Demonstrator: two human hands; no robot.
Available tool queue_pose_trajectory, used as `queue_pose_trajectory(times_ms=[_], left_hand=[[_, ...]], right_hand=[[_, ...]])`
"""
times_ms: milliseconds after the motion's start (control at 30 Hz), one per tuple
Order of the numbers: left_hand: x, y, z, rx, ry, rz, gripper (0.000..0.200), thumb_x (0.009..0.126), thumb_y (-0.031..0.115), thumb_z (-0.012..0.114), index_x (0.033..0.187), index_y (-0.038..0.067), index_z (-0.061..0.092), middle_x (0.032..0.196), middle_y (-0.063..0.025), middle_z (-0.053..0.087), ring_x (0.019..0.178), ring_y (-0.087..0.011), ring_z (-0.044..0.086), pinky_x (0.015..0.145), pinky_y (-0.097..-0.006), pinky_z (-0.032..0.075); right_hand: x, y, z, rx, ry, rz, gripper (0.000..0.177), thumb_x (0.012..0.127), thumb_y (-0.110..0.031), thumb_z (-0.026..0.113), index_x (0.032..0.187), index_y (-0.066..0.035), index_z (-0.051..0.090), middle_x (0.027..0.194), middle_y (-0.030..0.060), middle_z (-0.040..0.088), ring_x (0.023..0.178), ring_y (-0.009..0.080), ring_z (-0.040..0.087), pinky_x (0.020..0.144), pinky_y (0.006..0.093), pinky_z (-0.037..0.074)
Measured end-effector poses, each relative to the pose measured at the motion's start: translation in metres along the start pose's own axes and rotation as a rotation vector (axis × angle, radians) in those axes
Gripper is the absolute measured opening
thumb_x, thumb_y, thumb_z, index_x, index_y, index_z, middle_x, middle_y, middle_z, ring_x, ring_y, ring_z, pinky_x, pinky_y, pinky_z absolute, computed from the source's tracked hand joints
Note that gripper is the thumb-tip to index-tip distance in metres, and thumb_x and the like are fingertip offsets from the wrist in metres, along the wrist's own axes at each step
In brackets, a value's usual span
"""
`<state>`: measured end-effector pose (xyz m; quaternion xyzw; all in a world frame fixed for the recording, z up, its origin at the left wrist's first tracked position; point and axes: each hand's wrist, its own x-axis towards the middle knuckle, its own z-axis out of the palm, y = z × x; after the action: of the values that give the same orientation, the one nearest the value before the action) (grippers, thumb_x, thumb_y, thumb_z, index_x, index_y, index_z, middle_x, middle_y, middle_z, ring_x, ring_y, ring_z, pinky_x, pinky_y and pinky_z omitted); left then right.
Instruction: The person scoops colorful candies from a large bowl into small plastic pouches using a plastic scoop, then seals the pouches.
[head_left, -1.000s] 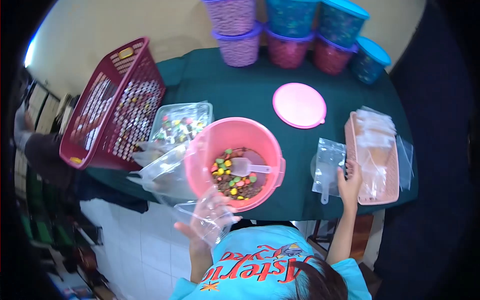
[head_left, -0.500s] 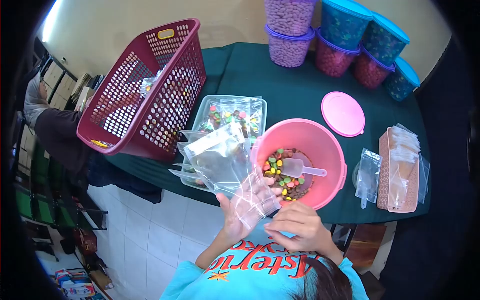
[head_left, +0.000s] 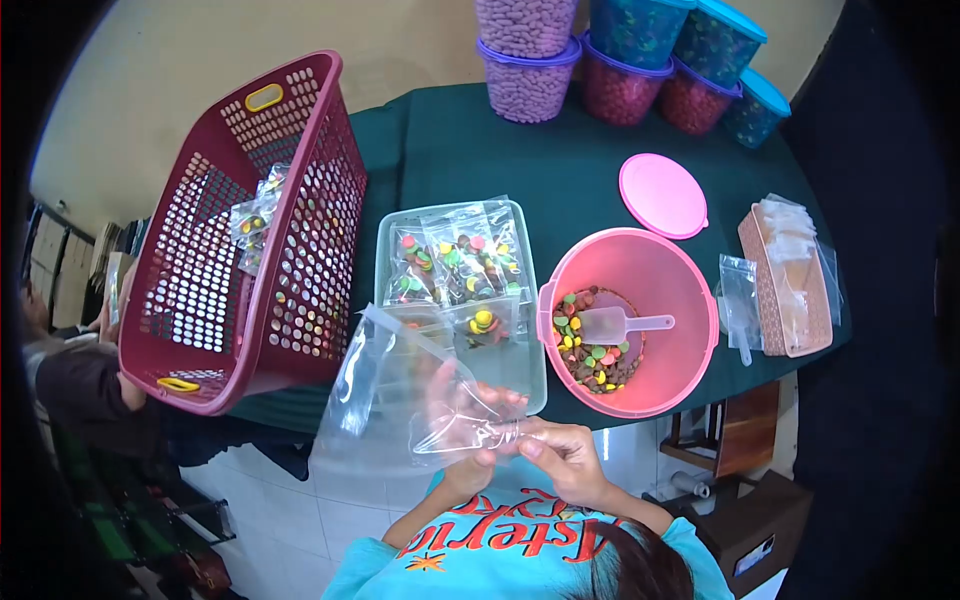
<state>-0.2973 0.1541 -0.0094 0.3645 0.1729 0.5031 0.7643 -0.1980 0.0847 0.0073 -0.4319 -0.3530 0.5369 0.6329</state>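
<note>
A clear plastic bag [head_left: 370,400] stretches over the front of the pale green tray [head_left: 540,375], with nothing visible inside it. My left hand [head_left: 460,425] lies palm up at the bag, seen partly through the film, its thumb closed against the plastic. With thumb and fingers, my right hand [head_left: 565,455] pinches the bag's near right end. Filled zip bags [head_left: 465,255] of coloured candies lie in the tray, and a smaller filled bag [head_left: 482,322] sits in front of them. Right of the tray, a pink tub [head_left: 680,300] holds loose colourful candies [head_left: 600,365] and a translucent scoop [head_left: 605,325].
A maroon perforated basket [head_left: 315,220] with filled bags stands left. A pink lid [head_left: 662,195], a flat clear bag [head_left: 738,300] and a woven basket [head_left: 770,310] of bags lie right. Lidded tubs [head_left: 625,85] are stacked behind. Another person's sleeve [head_left: 85,395] shows far left.
The clear bag has swung left and lower, spreading wider. My right hand has moved left from beside the tub to pinch its end. The view has shifted, showing more of the tray.
</note>
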Motion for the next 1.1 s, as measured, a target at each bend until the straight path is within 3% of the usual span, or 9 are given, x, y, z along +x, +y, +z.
queue_pose_trajectory(times_ms=[167, 267, 367, 433, 500, 567, 800, 867, 1100], left_hand=[[0.025, 0.020, -0.025, 0.004, -0.141, 0.086, 0.091, 0.068, 0.045, 0.066, 0.132, 0.006, 0.015, 0.098, -0.0027, 0.043, 0.088, -0.0171, 0.049, 0.076, -0.0334, 0.047], [0.035, 0.042, -0.034, 0.130, 0.063, 0.202, 0.092, 0.068, 0.057, 0.058, 0.132, 0.006, 0.016, 0.101, -0.0019, 0.042, 0.087, -0.0143, 0.047, 0.072, -0.0284, 0.045], [0.025, 0.041, -0.038, 0.056, 0.073, 0.131, 0.098, 0.062, 0.065, 0.057, 0.131, 0.010, 0.015, 0.105, -0.0047, 0.042, 0.093, -0.0194, 0.049, 0.076, -0.0341, 0.047], [0.015, 0.037, -0.023, 0.067, 0.088, 0.092, 0.100, 0.061, 0.066, 0.056, 0.131, 0.010, 0.014, 0.109, -0.0064, 0.040, 0.096, -0.0215, 0.048, 0.078, -0.0362, 0.046], [0.006, 0.032, -0.023, 0.143, 0.015, 0.061, 0.100, 0.065, 0.073, 0.042, 0.134, 0.008, 0.011, 0.120, -0.0066, 0.038, 0.108, -0.0233, 0.043, 0.086, -0.0414, 0.040], [0.000, 0.032, -0.022, 0.176, 0.036, 0.123, 0.100, 0.065, 0.074, 0.041, 0.134, 0.008, 0.011, 0.123, -0.0076, 0.035, 0.109, -0.0246, 0.042, 0.087, -0.0418, 0.039], [-0.006, 0.033, -0.012, 0.160, 0.189, 0.305, 0.095, 0.068, 0.072, 0.039, 0.133, 0.007, 0.014, 0.132, -0.0095, 0.028, 0.113, -0.0270, 0.039, 0.090, -0.0396, 0.037], [-0.009, 0.032, -0.006, 0.145, 0.255, 0.318, 0.103, 0.061, 0.074, 0.048, 0.133, 0.010, 0.012, 0.130, -0.0107, 0.027, 0.112, -0.0279, 0.038, 0.090, -0.0416, 0.037], [-0.018, 0.005, 0.007, 0.170, 0.344, 0.333, 0.090, 0.070, 0.068, 0.043, 0.133, 0.010, 0.016, 0.132, -0.0078, 0.028, 0.115, -0.0251, 0.037, 0.088, -0.0358, 0.040]], right_hand=[[0.006, -0.036, -0.021, -0.522, -0.171, -0.313, 0.016, 0.079, -0.008, 0.053, 0.089, -0.002, 0.064, 0.087, 0.0095, 0.064, 0.075, 0.0170, 0.057, 0.071, 0.0297, 0.043], [0.007, -0.076, -0.053, -0.591, 0.244, -0.380, 0.017, 0.079, -0.012, 0.052, 0.071, 0.001, 0.060, 0.072, 0.0132, 0.062, 0.065, 0.0186, 0.060, 0.064, 0.0312, 0.046], [0.047, -0.093, -0.082, -1.016, 0.279, -0.287, 0.022, 0.080, -0.019, 0.051, 0.078, 0.002, 0.059, 0.075, 0.0138, 0.061, 0.070, 0.0232, 0.059, 0.067, 0.0317, 0.047], [0.077, -0.072, -0.125, -1.413, 0.054, -0.104, 0.028, 0.080, -0.025, 0.051, 0.083, 0.001, 0.060, 0.079, 0.0141, 0.061, 0.078, 0.0267, 0.059, 0.074, 0.0362, 0.046], [0.094, -0.043, -0.156, -1.840, -0.224, 0.375, 0.033, 0.076, -0.030, 0.052, 0.088, 0.000, 0.061, 0.087, 0.0147, 0.061, 0.086, 0.0285, 0.057, 0.081, 0.0403, 0.043], [0.110, -0.037, -0.153, -1.861, -0.361, 0.758, 0.037, 0.070, -0.032, 0.056, 0.092, -0.001, 0.061, 0.093, 0.0162, 0.060, 0.091, 0.0296, 0.057, 0.082, 0.0392, 0.043], [0.120, -0.026, -0.171, -1.856, -0.481, 0.629, 0.045, 0.072, -0.033, 0.058, 0.098, 0.004, 0.055, 0.092, 0.0212, 0.059, 0.089, 0.0324, 0.057, 0.078, 0.0413, 0.045], [0.127, -0.026, -0.174, -1.855, -0.700, 0.729, 0.052, 0.070, -0.031, 0.059, 0.106, 0.004, 0.047, 0.091, 0.0210, 0.059, 0.087, 0.0326, 0.058, 0.077, 0.0416, 0.045], [0.125, -0.063, -0.153, -1.966, -0.340, 0.408, 0.037, 0.067, -0.023, 0.059, 0.093, 0.003, 0.057, 0.088, 0.0197, 0.060, 0.084, 0.0318, 0.059, 0.072, 0.0407, 0.048]])
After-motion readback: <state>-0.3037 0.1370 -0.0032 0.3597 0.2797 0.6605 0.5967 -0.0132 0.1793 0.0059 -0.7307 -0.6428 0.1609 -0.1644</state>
